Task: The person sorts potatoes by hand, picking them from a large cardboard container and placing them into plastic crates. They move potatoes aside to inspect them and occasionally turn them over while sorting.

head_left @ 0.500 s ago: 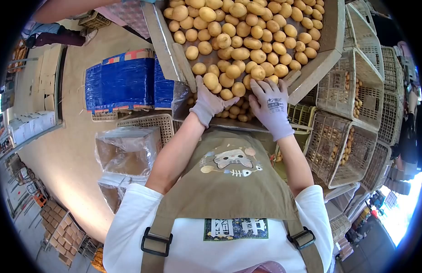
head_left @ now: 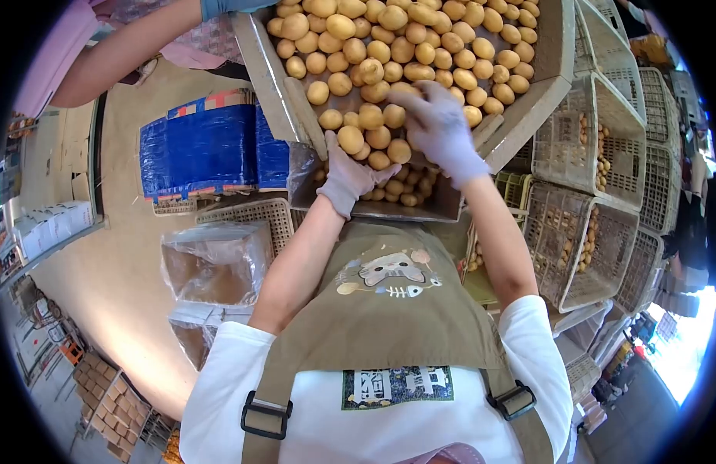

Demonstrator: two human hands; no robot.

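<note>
Head view: potatoes (head_left: 402, 50) fill the tray (head_left: 528, 108), more in the box (head_left: 444, 207) below its near edge. No shared heading; the oval ones' long axes vary, one mid-tray lying left-right. My left gloved hand (head_left: 348, 176) is spread wide, thumb off the fingers, against potatoes at the tray mouth. My right gloved hand (head_left: 441, 131) is blurred over them, finger out leftward; can't tell if it grips. Versus earlier: right hand farther in, left about same, box more exposed, co-worker's arm (head_left: 137, 58) further in.
</note>
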